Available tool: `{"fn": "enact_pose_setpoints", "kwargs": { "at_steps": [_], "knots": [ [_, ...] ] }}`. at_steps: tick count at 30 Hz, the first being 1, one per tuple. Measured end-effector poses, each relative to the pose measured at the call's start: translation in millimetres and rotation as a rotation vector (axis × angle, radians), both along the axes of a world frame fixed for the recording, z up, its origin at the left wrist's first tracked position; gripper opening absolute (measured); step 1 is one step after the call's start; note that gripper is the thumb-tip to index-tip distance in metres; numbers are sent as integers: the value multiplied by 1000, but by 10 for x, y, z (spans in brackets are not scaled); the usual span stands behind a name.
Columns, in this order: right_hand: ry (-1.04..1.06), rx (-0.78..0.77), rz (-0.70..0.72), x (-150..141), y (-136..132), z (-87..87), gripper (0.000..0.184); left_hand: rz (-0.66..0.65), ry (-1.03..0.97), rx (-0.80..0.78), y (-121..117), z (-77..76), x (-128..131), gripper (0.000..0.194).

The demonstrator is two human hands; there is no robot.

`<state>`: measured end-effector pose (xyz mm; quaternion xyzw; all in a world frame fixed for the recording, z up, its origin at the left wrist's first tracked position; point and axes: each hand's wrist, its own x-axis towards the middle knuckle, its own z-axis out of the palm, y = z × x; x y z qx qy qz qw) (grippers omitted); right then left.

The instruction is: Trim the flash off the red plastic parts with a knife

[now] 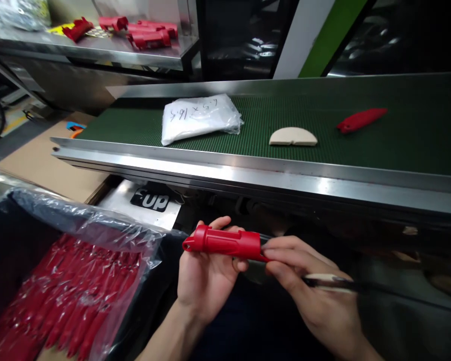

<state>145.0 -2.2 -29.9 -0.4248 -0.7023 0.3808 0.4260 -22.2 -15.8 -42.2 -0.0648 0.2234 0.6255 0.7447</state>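
Observation:
My left hand [205, 278] holds a red plastic handle part [225, 242] from below, fingers curled around it. My right hand [315, 291] pinches the part's right end with thumb and forefinger, and a thin dark tool with a pale grip [332, 282] lies across its fingers. Both hands sit below the conveyor's steel edge [248, 173].
On the green conveyor belt [398, 140] lie a white plastic bag [199, 118], a beige half-round piece [293, 137] and another red part [361, 120]. A plastic-lined bin of several red parts [67, 296] stands at lower left. More red parts [143, 32] rest on a steel shelf behind.

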Motion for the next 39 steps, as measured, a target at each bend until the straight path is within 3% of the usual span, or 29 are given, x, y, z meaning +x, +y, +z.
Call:
{"fn": "enact_pose_setpoints", "kwargs": {
  "at_steps": [8, 16, 21, 25, 28, 34, 39],
  "knots": [
    [32, -155, -21, -78, 110, 1, 18, 55, 146, 114, 58, 44, -182, 43],
    [280, -448, -112, -148, 226, 41, 20, -42, 399, 111, 35, 84, -358, 42],
    [347, -551, -64, -195, 355, 114, 22, -227, 635, 182, 4, 38, -444, 26],
    [227, -560, 29, -168, 487, 146, 25, -474, 654, 282, -21, 22, -454, 47],
    [127, -569, 154, -126, 586, 175, 28, -584, 610, 306, -31, 52, -364, 49],
    [41, -620, 310, -35, 728, 222, 34, -504, 568, 271, -48, 98, -73, 49],
    [66, -534, 183, 65, 742, 207, 41, -352, 657, 169, -93, 110, 64, 32]
  ]
}}
